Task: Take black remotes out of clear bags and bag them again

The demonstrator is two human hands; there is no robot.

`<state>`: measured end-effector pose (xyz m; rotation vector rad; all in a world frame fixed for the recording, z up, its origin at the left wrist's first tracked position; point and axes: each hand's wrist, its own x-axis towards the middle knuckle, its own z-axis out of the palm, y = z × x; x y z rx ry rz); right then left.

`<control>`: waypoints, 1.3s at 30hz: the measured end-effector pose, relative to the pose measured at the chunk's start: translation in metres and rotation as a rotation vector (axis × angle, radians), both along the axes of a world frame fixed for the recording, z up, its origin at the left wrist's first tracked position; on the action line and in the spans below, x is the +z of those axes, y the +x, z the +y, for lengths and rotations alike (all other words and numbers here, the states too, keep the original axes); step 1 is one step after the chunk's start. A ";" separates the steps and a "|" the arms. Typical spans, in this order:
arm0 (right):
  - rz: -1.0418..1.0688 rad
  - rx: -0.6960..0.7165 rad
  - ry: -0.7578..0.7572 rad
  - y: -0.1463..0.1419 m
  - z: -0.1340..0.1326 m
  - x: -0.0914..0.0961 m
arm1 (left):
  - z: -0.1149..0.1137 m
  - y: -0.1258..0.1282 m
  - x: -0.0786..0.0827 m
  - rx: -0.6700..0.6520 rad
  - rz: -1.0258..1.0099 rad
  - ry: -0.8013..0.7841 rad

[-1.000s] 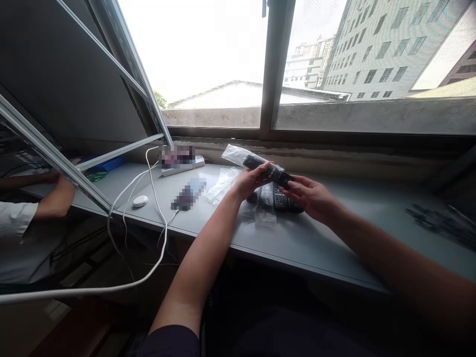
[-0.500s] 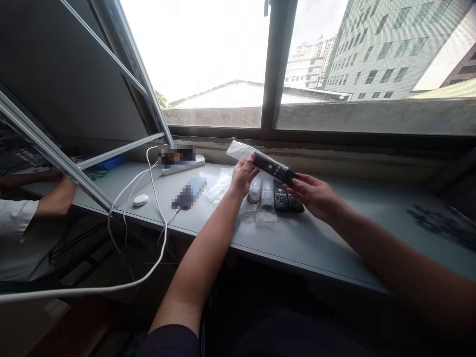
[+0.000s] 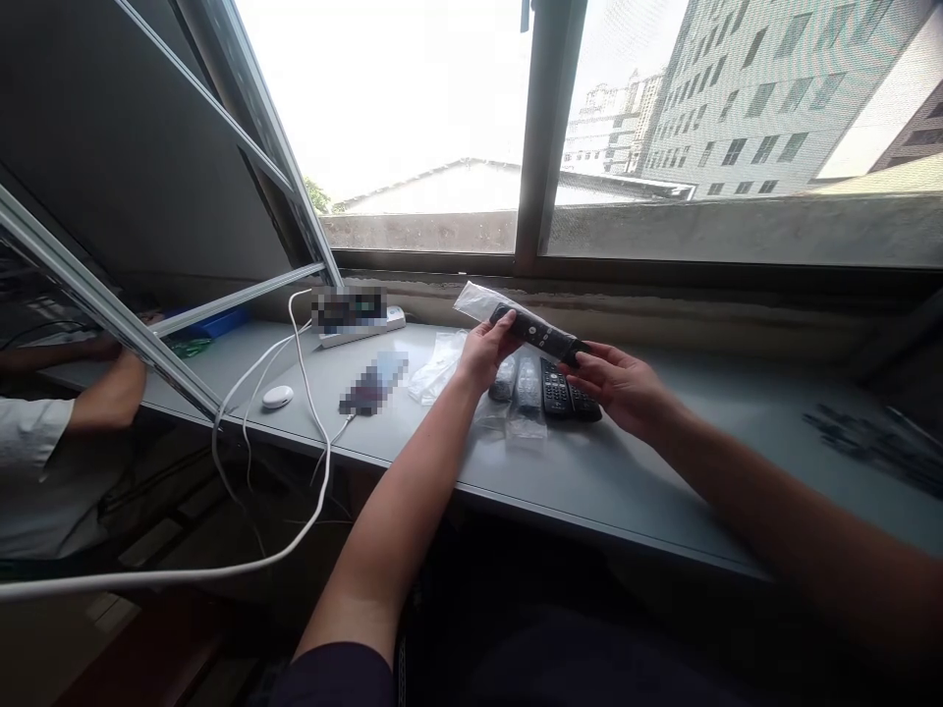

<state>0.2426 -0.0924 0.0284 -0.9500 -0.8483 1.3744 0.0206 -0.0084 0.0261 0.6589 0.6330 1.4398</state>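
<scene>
As L hand (image 3: pixel 482 353) grips bagged black TV remote (image 3: pixel 534 332), R hand (image 3: pixel 619 391) pinches its far end, both just above more remotes (image 3: pixel 556 396) on grey desk (image 3: pixel 626 471).

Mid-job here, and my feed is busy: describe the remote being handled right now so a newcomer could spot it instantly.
Below the grey-framed window runs a long grey desk, with flat black remote controls lying on it. Held above them is a slim black remote, gripped by the left hand and right hand. Only it is raised, with a clear plastic bag trailing from its far end.
</scene>
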 end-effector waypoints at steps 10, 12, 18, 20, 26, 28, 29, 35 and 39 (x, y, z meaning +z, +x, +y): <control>-0.064 0.040 0.016 0.002 -0.005 0.008 | 0.008 -0.007 -0.001 0.201 -0.069 -0.026; -0.090 0.066 0.043 0.004 -0.004 0.007 | 0.009 -0.007 -0.002 0.198 -0.071 -0.019; -0.137 0.171 0.112 0.003 -0.006 0.004 | 0.007 -0.003 -0.004 0.136 -0.045 -0.007; -0.149 0.213 0.141 0.002 -0.009 0.004 | 0.006 -0.001 -0.005 0.095 -0.017 0.011; -0.173 0.311 0.208 -0.001 -0.015 0.003 | 0.003 0.003 -0.008 0.001 0.048 0.065; -0.181 0.337 0.213 -0.002 -0.016 0.002 | 0.002 0.003 -0.009 -0.038 0.071 0.080; -0.184 0.354 0.213 -0.002 -0.017 0.002 | 0.002 0.003 -0.010 -0.060 0.084 0.088; -0.170 0.432 0.252 -0.001 -0.016 -0.003 | -0.002 0.004 -0.012 -0.163 0.161 0.126; -0.191 0.483 0.284 -0.001 -0.016 -0.003 | -0.009 0.006 -0.012 -0.287 0.209 0.178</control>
